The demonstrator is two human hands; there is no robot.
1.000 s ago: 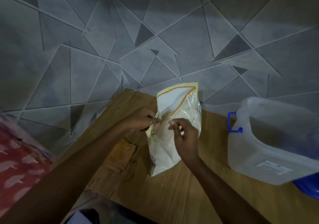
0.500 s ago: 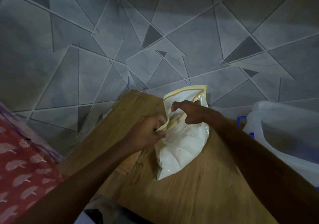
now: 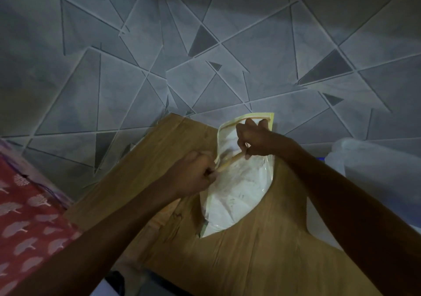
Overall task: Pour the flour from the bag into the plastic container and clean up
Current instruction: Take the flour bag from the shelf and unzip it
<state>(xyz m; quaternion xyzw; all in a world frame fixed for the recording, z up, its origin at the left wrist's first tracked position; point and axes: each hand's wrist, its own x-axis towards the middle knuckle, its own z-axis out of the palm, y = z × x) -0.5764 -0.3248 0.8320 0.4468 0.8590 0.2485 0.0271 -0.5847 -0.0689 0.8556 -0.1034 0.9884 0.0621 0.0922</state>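
While the headcam tips forward and down, the biggest thing I see is the grey wall [image 3: 159, 45] with its pale crossing lines and dark triangles, filling the whole upper half. Below it the wooden table [image 3: 262, 261] runs from the wall toward me, and at far left a red cloth [image 3: 25, 222] with a pale leaf-like print hangs beside it. At the right edge sits the plastic container [image 3: 373, 170], translucent and blurred, partly behind my right forearm; I think a sliver of blue shows at its near side, but I cannot be sure. The flour bag [image 3: 237, 195] stands on the table near the wall, between my hands, clear plastic with a yellow rim and white flour packed in its lower part. My left hand [image 3: 193, 177] is curled tight on the near edge of the bag's mouth, pinching the yellow strip. My right hand [image 3: 255, 140] is at the open mouth, thumb and forefinger pinched on the opposite lip, the other fingers raised against the far rim.
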